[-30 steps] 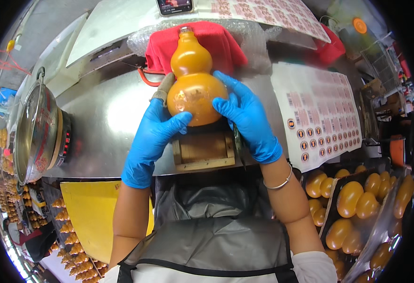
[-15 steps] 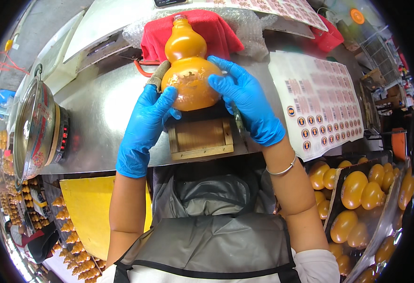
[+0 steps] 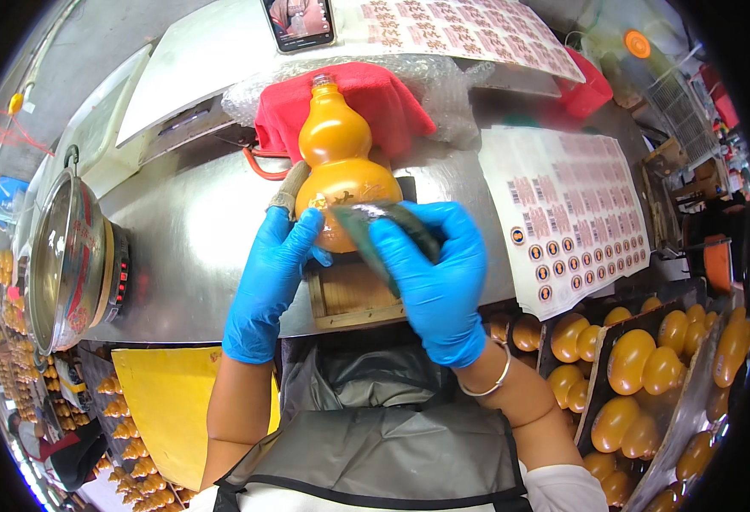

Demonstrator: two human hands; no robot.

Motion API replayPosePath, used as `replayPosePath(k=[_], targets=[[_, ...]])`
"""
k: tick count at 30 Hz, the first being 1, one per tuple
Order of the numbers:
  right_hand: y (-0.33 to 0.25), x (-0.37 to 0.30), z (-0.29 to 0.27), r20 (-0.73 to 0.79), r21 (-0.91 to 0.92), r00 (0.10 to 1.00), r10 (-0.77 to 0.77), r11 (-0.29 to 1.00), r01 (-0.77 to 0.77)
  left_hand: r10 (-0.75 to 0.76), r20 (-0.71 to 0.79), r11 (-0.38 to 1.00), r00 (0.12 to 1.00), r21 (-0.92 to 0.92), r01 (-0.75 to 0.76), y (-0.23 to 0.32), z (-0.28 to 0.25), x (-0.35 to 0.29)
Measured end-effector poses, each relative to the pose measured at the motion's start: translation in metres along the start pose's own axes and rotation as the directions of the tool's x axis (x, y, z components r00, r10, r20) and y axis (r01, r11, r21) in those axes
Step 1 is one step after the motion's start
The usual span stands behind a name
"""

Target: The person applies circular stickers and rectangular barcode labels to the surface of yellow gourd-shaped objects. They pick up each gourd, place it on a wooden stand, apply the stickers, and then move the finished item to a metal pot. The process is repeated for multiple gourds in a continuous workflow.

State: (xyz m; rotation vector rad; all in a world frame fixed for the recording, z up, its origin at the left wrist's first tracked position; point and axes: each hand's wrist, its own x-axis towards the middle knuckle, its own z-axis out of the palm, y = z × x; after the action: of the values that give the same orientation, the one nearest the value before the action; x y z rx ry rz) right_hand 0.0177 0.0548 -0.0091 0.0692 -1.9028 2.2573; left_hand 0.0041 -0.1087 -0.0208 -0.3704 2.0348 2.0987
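An orange gourd-shaped bottle (image 3: 336, 141) leans back against a red cloth (image 3: 392, 107), its base at a small wooden frame (image 3: 358, 294). My left hand (image 3: 264, 277), in a blue glove with a tan cloth sleeve on one finger, grips the bottle's lower left side. My right hand (image 3: 439, 273), also gloved in blue, is closed on a dark green, flat, pointed piece (image 3: 375, 226), perhaps a scraper. That piece lies across the front of the lower bulb and hides part of its dark marking.
A glass-lidded pan (image 3: 67, 256) sits on a lit cooker at left. Printed sticker sheets (image 3: 563, 213) lie at right. A phone (image 3: 300, 21) stands at the back. Bubble wrap (image 3: 452, 94) lies behind the cloth. Trays of similar gourds (image 3: 639, 367) stand below right; a yellow panel (image 3: 166, 410) is below left.
My right hand has left the bottle's right side and swung the dark green piece across its front. The left hand keeps its hold. The view has tilted up, showing more of the phone.
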Motion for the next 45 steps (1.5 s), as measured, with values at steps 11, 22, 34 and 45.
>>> replayPosePath(k=[11,22,34,45], targets=[[0.012,0.01,-0.027,0.634,-0.417,0.48,-0.606,0.255,0.873,0.078,0.072,0.975,0.994,-0.213,-0.061,-0.002,-0.004,0.001],[-0.004,0.047,-0.061,0.816,-0.274,0.299,-0.495,0.124,0.954,0.479,0.094,0.847,0.873,0.213,-0.488,-0.017,-0.001,0.005],[0.011,0.061,-0.101,0.711,-0.333,0.503,-0.492,0.394,0.857,0.41,0.311,0.813,0.858,0.303,-0.498,-0.009,-0.031,0.014],[0.028,0.039,-0.074,0.752,-0.139,0.488,-0.444,0.617,0.775,0.425,0.115,0.898,0.898,0.07,-0.434,-0.027,-0.005,0.013]])
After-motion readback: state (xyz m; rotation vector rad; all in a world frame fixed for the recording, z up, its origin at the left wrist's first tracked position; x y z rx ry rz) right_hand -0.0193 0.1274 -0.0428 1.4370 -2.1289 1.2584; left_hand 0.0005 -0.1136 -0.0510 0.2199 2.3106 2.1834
